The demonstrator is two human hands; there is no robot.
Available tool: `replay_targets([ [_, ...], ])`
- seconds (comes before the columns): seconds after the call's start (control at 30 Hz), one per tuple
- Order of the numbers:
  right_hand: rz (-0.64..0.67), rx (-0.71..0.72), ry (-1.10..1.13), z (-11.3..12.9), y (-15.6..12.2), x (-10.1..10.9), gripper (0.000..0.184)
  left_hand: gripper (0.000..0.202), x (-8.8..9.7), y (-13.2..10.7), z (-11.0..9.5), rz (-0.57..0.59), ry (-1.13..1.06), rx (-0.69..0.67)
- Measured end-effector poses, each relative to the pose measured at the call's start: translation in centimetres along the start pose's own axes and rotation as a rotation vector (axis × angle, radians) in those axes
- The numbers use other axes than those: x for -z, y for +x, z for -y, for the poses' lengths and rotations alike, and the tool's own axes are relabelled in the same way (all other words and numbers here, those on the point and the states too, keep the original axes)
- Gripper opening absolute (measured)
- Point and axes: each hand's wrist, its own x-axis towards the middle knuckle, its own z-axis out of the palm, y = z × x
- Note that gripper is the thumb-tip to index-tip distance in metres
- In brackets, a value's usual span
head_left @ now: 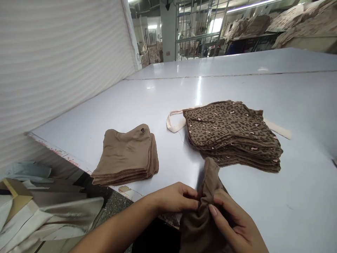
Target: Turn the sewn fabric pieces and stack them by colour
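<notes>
Tightly pinched brown jersey (201,230) (soft-looking)

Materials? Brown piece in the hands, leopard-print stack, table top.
The brown piece looks like a thin, matte stretch knit, given its soft bunching. The leopard-print stack seems a similar soft matte fabric, its edges curling slightly. The table top looks like smooth glossy laminate, since it mirrors the ceiling lights; its core can't be seen.

Ribbed white wall panel (60,66) along the left of a long, pale grey laminate bench (210,89), with speckled stone floor (116,207) below its near edge; farther off, a concrete pillar (167,31), steel-barred grille (197,30) and bright window (216,25) under fluorescent tube lights (252,7); at far right, heaped printed fabric (297,21) on dark metal racks (250,44)
</notes>
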Motion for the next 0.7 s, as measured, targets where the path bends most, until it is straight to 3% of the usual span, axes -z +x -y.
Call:
replay_targets([
  [0.2, -0.082, -0.009, -0.17, -0.7, -0.3, 0.4, 0.021, 0.03, -1.8, -0.8, -1.5, -0.117, -0.402, -0.177],
  [0.33, -0.037, -0.045, -0.188, -0.1, 0.2, 0.9, 0.018, 0.028, -2.9, -0.9, -1.4, -0.212, -0.531, -0.226],
  [0.43, -0.133, -0.088, -0.176, 0.8, 0.4, 1.3, 0.02, 0.03, -3.2, -0.9, -1.0, -0.268, -0.462, -0.288],
  [0.53, -0.267, -0.093, -0.152, 1.6, 0.5, 1.2, 0.029, 0.035, -3.3, -0.9, -1.1, -0.214, -0.354, -0.32],
  [0.63, -0.304, -0.084, -0.111, 2.1, 0.8, 0.8, 0.033, 0.036, -3.3, -1.1, -1.9, -0.179, -0.186, -0.385],
  [0.7, -0.306, -0.08, -0.072, 2.5, 1.2, 0.7, 0.034, 0.031, -3.4, -1.7, -2.5, -0.311, 0.007, -0.499],
])
